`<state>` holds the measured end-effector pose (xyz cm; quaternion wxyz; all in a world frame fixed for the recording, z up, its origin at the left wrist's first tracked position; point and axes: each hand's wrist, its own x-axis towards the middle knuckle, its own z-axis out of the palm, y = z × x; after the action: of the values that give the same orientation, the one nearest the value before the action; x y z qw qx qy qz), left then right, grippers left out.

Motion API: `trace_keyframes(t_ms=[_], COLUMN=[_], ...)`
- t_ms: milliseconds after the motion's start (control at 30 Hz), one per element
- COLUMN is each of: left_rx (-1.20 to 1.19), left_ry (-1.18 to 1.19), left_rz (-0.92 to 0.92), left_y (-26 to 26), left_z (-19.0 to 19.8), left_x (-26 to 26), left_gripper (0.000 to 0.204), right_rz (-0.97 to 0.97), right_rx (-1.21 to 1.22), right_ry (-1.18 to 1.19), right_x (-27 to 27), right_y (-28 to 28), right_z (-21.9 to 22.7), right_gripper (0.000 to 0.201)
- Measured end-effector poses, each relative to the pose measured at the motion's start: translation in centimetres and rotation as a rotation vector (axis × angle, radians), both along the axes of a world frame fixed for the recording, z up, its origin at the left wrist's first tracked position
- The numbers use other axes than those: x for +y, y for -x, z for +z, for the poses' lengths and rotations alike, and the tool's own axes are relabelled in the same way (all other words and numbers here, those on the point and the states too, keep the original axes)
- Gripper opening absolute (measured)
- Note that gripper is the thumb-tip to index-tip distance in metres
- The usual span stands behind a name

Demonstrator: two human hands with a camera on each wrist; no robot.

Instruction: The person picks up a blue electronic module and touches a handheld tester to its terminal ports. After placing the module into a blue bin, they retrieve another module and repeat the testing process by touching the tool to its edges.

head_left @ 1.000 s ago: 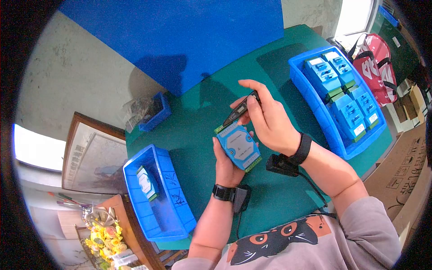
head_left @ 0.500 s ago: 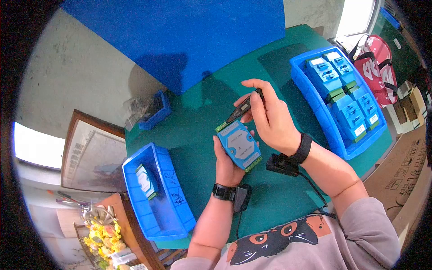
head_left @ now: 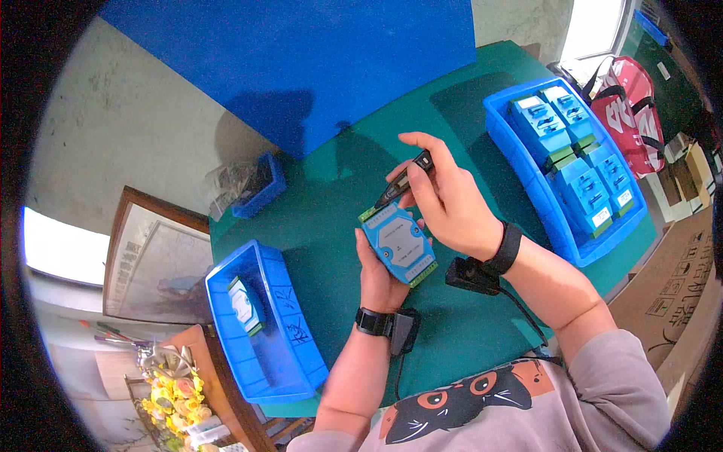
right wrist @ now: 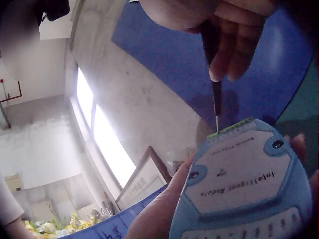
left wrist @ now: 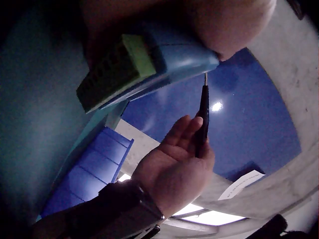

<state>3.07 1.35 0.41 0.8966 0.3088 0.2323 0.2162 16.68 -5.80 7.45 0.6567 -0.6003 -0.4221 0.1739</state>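
My left hand (head_left: 380,280) holds a light-blue module (head_left: 399,239) by its sides, its grey-white label face up. "Intelligent Module" reads on the label in the right wrist view. Green terminal blocks (head_left: 424,274) line both ends of the module. Between the thumb and fingers of my right hand (head_left: 461,202) is a black pen-shaped screwdriver (head_left: 403,181). Its thin metal tip (right wrist: 217,123) stands at the far green terminal block (right wrist: 234,128), near one end of the row. Seen from the left wrist, the screwdriver (left wrist: 203,114) is upright beneath the module's edge.
On the right, a blue bin (head_left: 520,177) holds several similar blue modules. Another blue bin (head_left: 297,354) on the left contains one module (head_left: 244,307). A small blue box (head_left: 260,192) with plastic bags sits at the table's back left. Cardboard (head_left: 666,279) stands beyond the right edge.
The screwdriver's handle end shifted slightly up and right, then back down and left with my right hand. My left hand and the module have stayed almost still.
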Motion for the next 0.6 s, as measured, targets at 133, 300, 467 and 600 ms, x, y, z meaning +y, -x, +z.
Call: trace_keyframes(t_ms=[133,300,467,600], left_rx=[-0.012,-0.027,-0.063,-0.034], left_ry=[-0.008,0.004,0.03,0.014], left_rz=[0.002,-0.012,-0.014,-0.023], left_y=[-0.06,0.14,-0.08,0.19], left_z=[0.32,-0.02,-0.22,-0.26], left_x=[-0.11,0.07,0.09,0.14], left_gripper=[0.071,0.071,0.07,0.07], right_rz=[-0.012,-0.033,-0.052,-0.059], right_rx=[0.028,0.002,-0.036,-0.011], right_ry=[-0.027,-0.014,-0.03,-0.043], right_x=[0.05,-0.08,0.12,0.11], right_y=[-0.09,-0.21,-0.21,-0.12], right_z=[0.06,0.11,-0.1,-0.03], right_gripper=[0.035,0.033,0.032,0.031])
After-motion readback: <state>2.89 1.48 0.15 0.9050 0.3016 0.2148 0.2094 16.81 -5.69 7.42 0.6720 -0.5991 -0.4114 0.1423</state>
